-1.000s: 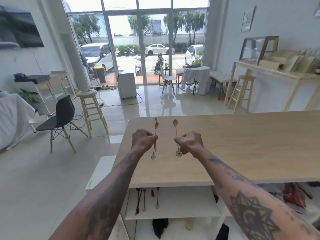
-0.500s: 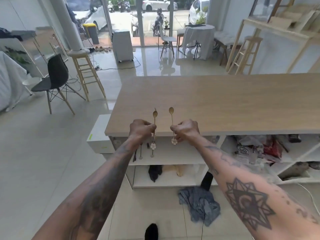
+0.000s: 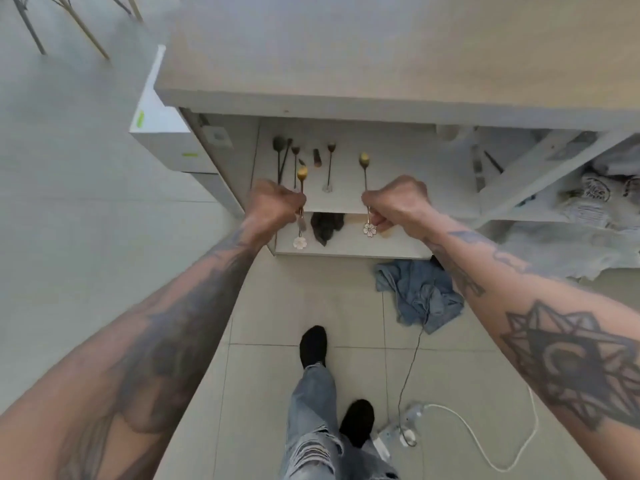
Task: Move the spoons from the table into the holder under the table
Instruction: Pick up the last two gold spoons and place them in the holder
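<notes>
My left hand (image 3: 272, 206) is closed around a thin gold spoon (image 3: 302, 174) with a white flower charm at its lower end. My right hand (image 3: 398, 202) grips a second gold spoon (image 3: 364, 161) of the same kind. Both spoons point bowl-up in front of the white shelf (image 3: 398, 188) under the wooden table (image 3: 381, 50). On that shelf, several dark spoons (image 3: 287, 157) lie side by side, just beyond my left hand. I cannot make out a separate holder.
A white box (image 3: 159, 136) stands on the floor left of the table. A blue cloth (image 3: 419, 296) lies on the tiles below the shelf, and a cable with a white plug (image 3: 408, 431) runs by my feet (image 3: 313, 344). Cluttered shelves (image 3: 588, 195) fill the right.
My view has tilted down and I have bent lower. Both hands, each still holding its spoon, have come off the tabletop level down to the shelf under the table.
</notes>
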`<state>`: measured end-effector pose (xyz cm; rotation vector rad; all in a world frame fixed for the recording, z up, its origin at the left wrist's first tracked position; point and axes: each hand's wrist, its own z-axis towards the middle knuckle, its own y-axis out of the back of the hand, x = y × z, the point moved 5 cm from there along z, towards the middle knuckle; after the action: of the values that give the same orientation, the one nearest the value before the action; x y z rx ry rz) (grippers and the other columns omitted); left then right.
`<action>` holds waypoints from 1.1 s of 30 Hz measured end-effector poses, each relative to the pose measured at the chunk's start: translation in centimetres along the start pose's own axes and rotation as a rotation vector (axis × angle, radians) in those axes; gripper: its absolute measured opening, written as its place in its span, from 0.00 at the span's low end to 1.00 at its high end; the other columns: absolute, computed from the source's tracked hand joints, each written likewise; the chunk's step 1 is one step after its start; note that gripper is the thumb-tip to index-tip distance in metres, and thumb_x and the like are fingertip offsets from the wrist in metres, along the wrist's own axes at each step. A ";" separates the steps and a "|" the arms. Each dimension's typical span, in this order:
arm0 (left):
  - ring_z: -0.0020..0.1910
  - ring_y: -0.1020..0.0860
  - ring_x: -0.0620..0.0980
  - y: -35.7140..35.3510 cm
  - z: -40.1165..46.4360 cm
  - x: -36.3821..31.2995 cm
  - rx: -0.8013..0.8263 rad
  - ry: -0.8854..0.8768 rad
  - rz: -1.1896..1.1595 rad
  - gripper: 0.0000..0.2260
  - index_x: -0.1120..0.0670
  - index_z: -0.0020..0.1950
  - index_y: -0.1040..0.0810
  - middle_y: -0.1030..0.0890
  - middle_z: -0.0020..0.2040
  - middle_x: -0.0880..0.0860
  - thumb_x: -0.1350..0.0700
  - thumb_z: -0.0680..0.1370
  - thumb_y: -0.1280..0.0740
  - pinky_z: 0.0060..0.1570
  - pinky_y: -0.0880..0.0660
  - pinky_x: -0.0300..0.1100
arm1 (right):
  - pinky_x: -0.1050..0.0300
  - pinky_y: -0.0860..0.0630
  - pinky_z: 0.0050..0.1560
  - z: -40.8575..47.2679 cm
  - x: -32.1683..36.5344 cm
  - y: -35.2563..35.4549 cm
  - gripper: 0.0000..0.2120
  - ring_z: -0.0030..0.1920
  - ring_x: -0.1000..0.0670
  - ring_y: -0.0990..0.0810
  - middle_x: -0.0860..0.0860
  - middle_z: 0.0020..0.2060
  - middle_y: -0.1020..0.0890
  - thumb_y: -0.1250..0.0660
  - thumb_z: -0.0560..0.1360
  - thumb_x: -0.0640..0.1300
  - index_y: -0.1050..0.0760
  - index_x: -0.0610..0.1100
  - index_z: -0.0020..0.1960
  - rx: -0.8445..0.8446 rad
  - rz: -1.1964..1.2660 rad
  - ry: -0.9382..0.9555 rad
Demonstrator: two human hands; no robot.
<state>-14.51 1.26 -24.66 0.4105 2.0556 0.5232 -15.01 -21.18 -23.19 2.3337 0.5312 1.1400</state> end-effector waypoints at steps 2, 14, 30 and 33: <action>0.30 0.19 0.47 -0.7 4.0 1.6 -0.042 0.020 0.001 0.09 0.68 0.50 0.14 0.13 0.44 0.62 0.62 0.76 0.28 0.35 0.20 0.39 | 0.63 0.19 0.29 4.0 -0.4 -2.4 0.09 0.25 0.52 0.16 0.44 0.33 0.15 0.29 0.71 0.43 0.19 0.36 0.44 0.003 -0.004 -0.005; 0.48 0.12 0.52 -4.3 21.5 6.1 -0.161 -0.041 0.272 0.14 0.64 0.57 0.16 0.12 0.52 0.57 0.58 0.75 0.27 0.52 0.15 0.45 | 0.64 0.24 0.18 21.3 -1.4 -11.9 0.07 0.15 0.57 0.22 0.45 0.29 0.19 0.28 0.72 0.39 0.23 0.36 0.39 -0.019 -0.060 -0.080; 0.50 0.15 0.53 -3.1 20.7 3.2 -0.224 -0.074 0.372 0.10 0.66 0.52 0.17 0.14 0.50 0.57 0.60 0.80 0.34 0.59 0.20 0.44 | 0.50 0.19 0.54 20.4 1.1 -7.0 0.17 0.58 0.38 0.17 0.35 0.58 0.17 0.36 0.77 0.41 0.21 0.32 0.61 -0.057 -0.046 0.021; 0.47 0.17 0.53 -2.4 17.2 2.3 -0.196 -0.102 0.473 0.10 0.64 0.47 0.16 0.15 0.46 0.56 0.60 0.80 0.35 0.55 0.23 0.44 | 0.50 0.17 0.53 17.4 1.3 -5.0 0.13 0.54 0.38 0.14 0.35 0.53 0.15 0.36 0.76 0.38 0.19 0.31 0.54 -0.079 -0.019 0.013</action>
<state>-1.01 3.77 -35.61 0.7944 1.7875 0.9568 -0.91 -20.86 -34.59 2.2506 0.5032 1.1468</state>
